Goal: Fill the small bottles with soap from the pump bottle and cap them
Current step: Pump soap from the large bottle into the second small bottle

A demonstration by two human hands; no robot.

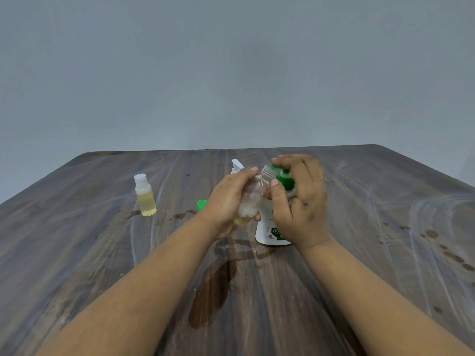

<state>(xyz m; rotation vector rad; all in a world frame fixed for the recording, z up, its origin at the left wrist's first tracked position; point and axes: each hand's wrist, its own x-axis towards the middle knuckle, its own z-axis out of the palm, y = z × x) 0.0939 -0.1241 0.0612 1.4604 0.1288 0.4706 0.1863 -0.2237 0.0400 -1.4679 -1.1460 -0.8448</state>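
My left hand (227, 199) grips a small clear bottle (255, 192), uncapped and tilted, its open neck held up against the green pump nozzle. A little yellowish soap and foam sits in its bottom. My right hand (299, 199) lies over the green pump head (284, 179) of the white pump bottle (266, 227), which stands on the table. A second small bottle (145, 195) with a white cap stands at the left, filled with yellow soap. A loose green cap (202, 204) lies on the table just left of my left hand. A white object (236, 165) shows behind my left hand.
The dark wooden table (102, 253) has wet soap spills in front of the pump bottle (213, 291) and spots at the right (431, 233). White smear marks streak its surface. A grey wall stands behind the far edge.
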